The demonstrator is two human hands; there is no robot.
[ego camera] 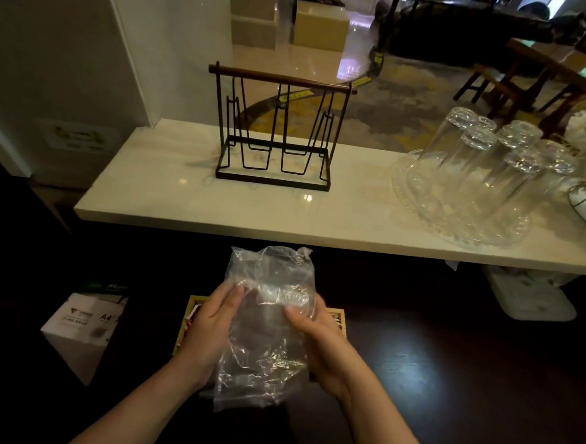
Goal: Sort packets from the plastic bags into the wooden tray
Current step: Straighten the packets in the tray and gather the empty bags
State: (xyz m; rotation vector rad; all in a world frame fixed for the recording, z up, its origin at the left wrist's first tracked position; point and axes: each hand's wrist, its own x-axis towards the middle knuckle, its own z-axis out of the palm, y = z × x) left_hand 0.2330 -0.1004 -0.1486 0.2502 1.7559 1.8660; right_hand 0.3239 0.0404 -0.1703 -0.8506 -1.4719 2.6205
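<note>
Plastic bag (pixel 267 326), clear and crinkled, sits in the lower centre of the frame, held between both hands. The left hand (pixel 209 326) presses its open palm and fingers against the bag's left side, thumb near the top; the right hand (pixel 322 343) cups the right side with its thumb laid over the front, so each hand is closed lightly on the film. The bag's long axis runs up and down the frame, one ragged end pointing toward the worktop (pixel 190 198) above, the other end hanging below the wrists. Whether anything remains inside cannot be told. Behind the hands lies the wooden tray (pixel 342 322), pale-rimmed and rectangular, mostly hidden, with some packets (pixel 192 315) visible at its left edge. At the lower left stands a white carton (pixel 79 329) marked A4. On the pale glossy worktop stand a black wire rack (pixel 276 131) with a wooden top bar and, at the right, upturned clear glasses (pixel 487 165) on a glass tray (pixel 409 198).
</note>
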